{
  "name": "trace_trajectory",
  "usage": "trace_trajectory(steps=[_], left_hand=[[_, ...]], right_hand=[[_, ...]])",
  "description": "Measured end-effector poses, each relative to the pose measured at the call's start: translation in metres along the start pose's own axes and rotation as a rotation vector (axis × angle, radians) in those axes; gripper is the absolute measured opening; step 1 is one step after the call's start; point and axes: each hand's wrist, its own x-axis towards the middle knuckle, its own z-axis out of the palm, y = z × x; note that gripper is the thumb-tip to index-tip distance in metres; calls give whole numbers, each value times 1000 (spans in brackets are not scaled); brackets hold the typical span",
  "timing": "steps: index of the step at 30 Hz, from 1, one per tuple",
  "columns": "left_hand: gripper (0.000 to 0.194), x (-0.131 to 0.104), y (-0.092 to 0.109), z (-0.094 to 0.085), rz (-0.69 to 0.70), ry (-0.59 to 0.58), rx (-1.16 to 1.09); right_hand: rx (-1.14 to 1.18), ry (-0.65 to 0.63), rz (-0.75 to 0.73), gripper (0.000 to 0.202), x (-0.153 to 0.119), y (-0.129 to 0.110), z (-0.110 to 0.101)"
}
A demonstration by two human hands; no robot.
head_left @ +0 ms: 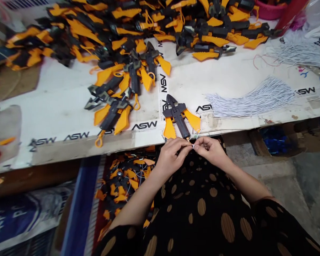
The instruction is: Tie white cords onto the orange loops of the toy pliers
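A black toy with orange fins (pixel 179 117) lies at the table's front edge, its dark pointed tip facing away from me. Just below its near end, my left hand (pixel 173 154) pinches a thin white string. Close beside it, my right hand (pixel 210 151) pinches the same string, the fingertips of both hands almost touching. A loop of this white string (pixel 198 133) rises by the right orange fin. The knot or crossing between the fingertips is too small to make out.
Many black and orange toys (pixel 133 74) cover the table's back and left. A bundle of white strings (pixel 256 101) lies to the right, with more strings (pixel 304 53) behind. Below the table are more toys (pixel 125 177) and a cardboard box (pixel 304 144).
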Motion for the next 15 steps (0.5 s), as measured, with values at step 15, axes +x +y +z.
trace_trajectory(steps=[15], left_hand=[[16,-6,9,6,-381,-45,-238]], right_hand=[[-344,-41,-538,8,0,7,-5]])
